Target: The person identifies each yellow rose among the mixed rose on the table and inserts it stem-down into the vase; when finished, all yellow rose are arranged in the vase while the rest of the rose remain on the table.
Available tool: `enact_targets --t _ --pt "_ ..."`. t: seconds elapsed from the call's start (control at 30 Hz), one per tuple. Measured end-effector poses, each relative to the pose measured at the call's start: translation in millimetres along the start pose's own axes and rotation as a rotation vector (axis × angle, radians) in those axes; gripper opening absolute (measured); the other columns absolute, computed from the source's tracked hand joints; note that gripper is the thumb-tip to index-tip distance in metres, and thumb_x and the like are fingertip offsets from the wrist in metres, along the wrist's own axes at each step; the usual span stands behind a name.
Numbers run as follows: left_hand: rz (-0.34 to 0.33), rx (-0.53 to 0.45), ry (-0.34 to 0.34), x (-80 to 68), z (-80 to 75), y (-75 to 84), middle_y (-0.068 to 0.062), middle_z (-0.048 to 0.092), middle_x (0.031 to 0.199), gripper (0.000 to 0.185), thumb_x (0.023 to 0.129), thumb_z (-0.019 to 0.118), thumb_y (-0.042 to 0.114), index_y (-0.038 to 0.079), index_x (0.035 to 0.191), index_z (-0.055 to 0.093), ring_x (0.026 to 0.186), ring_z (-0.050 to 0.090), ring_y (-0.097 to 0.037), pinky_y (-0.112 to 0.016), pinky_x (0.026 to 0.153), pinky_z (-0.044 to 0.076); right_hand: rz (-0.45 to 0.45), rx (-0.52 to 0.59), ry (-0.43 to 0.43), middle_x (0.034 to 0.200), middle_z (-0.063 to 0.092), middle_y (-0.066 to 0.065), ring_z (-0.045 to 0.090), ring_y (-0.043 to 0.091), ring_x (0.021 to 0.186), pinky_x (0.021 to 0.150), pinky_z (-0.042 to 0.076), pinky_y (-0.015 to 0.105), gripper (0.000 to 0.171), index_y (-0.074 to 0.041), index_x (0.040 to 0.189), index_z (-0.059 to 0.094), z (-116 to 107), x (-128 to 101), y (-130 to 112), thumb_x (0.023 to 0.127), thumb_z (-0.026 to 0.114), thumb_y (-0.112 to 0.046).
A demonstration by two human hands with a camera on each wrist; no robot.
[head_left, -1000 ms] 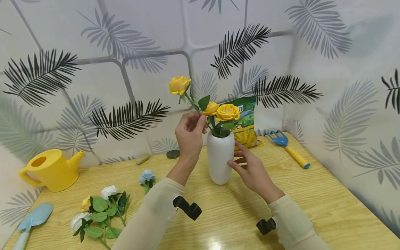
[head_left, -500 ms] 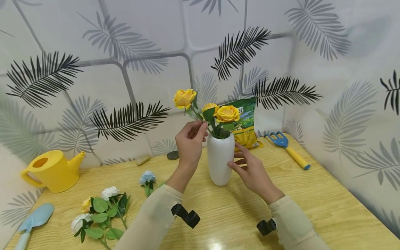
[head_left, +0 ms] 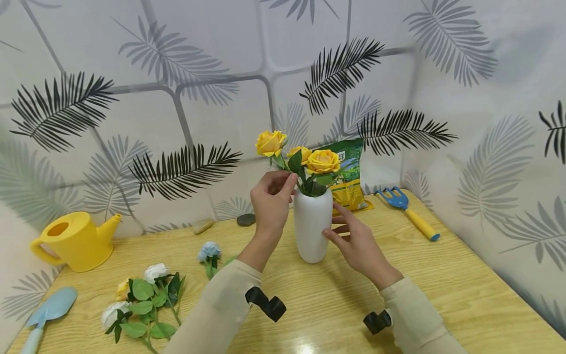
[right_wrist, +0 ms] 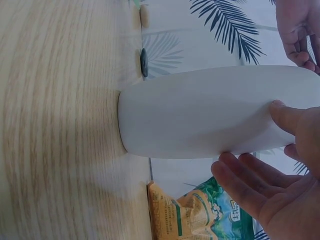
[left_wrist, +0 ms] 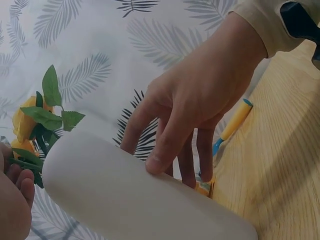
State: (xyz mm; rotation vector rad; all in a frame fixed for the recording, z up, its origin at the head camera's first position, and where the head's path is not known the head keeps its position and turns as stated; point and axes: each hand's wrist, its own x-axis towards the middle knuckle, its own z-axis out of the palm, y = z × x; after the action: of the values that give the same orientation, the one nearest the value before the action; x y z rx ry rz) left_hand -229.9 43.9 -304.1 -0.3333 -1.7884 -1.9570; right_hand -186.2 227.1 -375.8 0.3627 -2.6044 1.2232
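Observation:
A tall white vase (head_left: 311, 228) stands upright on the table, with two yellow roses (head_left: 323, 161) in its mouth. At the vase's left rim, my left hand (head_left: 271, 202) pinches the green stem of another yellow rose (head_left: 270, 142), whose bloom leans left above the fingers. The lower end of this stem is hidden by the hand and the vase. My right hand (head_left: 359, 244) holds the vase's right side, thumb (right_wrist: 286, 116) on the front and the other fingers along the side, as the right wrist view shows.
Behind the vase stands a green-and-yellow bag (head_left: 349, 174). A blue hand fork (head_left: 407, 209) lies at right. To the left are white and yellow roses (head_left: 143, 305), a blue flower (head_left: 209, 251), a yellow watering can (head_left: 77, 241), a trowel (head_left: 53, 309) and two stones (head_left: 245, 220).
My left hand has lowered slightly with the yellow rose, whose bloom has come down and to the right, nearer the other two. The right hand and the vase stay in place.

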Motion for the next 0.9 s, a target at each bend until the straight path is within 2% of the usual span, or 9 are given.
enact_targets --t 0.3,0.57,0.9 --pt "0.007 0.037 0.009 -2.6 1.5 0.2 -0.009 0.067 0.081 0.015 0.091 0.076 0.012 -0.001 0.095 0.069 0.069 0.064 -0.032 -0.018 0.055 0.051 -0.011 0.004 0.011 0.131 0.063 0.024 0.070 0.036 0.107 0.086 0.061 0.048 0.066 -0.006 0.155 0.033 0.0 0.5 0.5 0.099 0.065 -0.021" --pt "-0.013 0.099 -0.007 -4.8 -0.4 -2.0 -0.011 0.068 0.084 0.015 0.091 0.077 0.015 0.001 0.095 0.070 0.065 0.059 -0.011 -0.020 0.060 0.049 -0.008 0.003 0.006 0.131 0.063 0.024 0.070 0.036 0.107 0.085 0.061 0.047 0.067 -0.006 0.156 0.032 0.4 0.5 -0.4 0.100 0.065 -0.021" --pt "-0.007 0.122 -0.005 -7.7 2.8 -4.4 -0.016 0.071 0.089 0.014 0.088 0.078 0.012 0.001 0.093 0.071 0.068 0.060 -0.010 -0.021 0.063 0.052 -0.016 0.006 0.014 0.130 0.064 0.024 0.070 0.036 0.106 0.085 0.061 0.047 0.066 -0.006 0.156 0.033 0.3 0.1 1.9 0.100 0.065 -0.021"
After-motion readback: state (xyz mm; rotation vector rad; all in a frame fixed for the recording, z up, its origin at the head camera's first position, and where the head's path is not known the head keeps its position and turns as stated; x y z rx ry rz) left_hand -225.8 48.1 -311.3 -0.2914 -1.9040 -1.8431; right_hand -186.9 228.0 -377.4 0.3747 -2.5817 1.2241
